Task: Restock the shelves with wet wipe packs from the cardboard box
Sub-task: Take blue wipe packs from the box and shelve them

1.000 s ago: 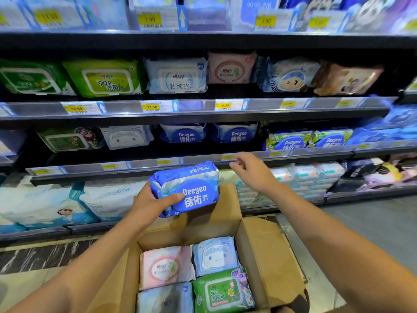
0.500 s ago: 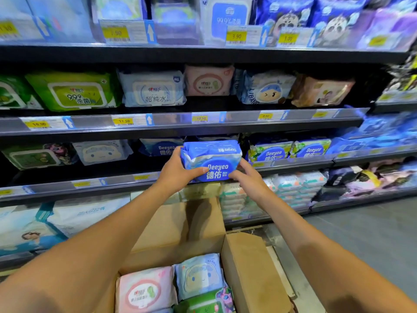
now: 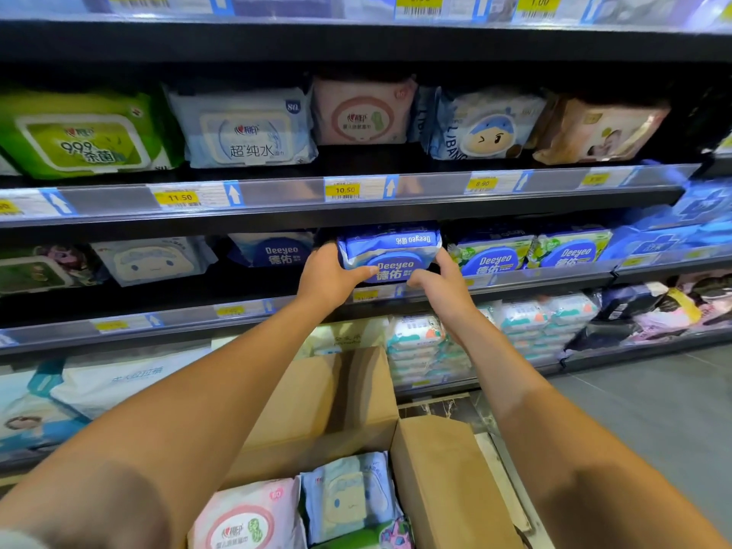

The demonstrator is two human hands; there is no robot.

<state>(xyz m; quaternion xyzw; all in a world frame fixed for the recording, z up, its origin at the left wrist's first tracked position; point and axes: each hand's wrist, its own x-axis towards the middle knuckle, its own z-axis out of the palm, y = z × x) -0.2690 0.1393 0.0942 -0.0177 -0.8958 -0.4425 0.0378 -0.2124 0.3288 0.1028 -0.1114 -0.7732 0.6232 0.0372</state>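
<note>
- Since half a second ago the pack has gone up and forward, from in front of the shelf lip into the mouth of the middle shelf. Both arms are stretched further out.
- Left hand grips the pack's left end, thumb laid across the lower front face. Its fingers are hidden behind the pack.
- Right hand holds the right end from slightly lower, thumb against the bottom front edge. How its fingers curl behind cannot be seen.
- Pack lies ahead of and just above both wrists, with its long axis running left to right, parallel to the shelf's front rail, and its top tipped back.
- It sits in the gap between a blue pack on the left and a green-trimmed pack on the right, close to both.
- Neither hand is clearly nearer: one is at each end, so the pack is square to the gap.
- Judged from this, the next move is a straight push back and then a release. A skewed push could catch a neighbour.
- Box stands open below the arms with more packs inside, so the restocking is not finished.
</note>
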